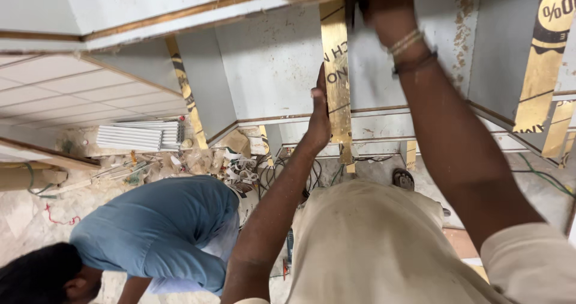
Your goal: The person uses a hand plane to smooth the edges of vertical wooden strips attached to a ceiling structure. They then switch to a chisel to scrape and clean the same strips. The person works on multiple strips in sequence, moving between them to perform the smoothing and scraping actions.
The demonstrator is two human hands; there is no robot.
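Cluttered renovation room seen from above, wearer apparently raised up near white wall panels. Nearest: wearer's own cream shirt [372,244] fills the bottom, both arms stretched forward.

Left hand [319,115] is open, palm and fingers flat on the left edge of the gold strip [336,76], likely pressing it down so it stays seated on the white panel [276,70]. Right hand [384,7] is higher, at the strip's upper end by the ledge; wrist with bracelets shows, fingers mostly hidden, so cannot tell if it grips or just pushes. Strip runs upright between the two hands, its lower end hanging below the panel's bottom trim.

Lower left, a co-worker in a blue shirt [162,226] bends over, well apart from the strip. Beyond them, floor litter: torn wrapping and loose wires [240,169], a stack of white slats [141,136]. Far right, more gold strips [543,64] are already stuck upright on neighbouring panels, matching the one held.
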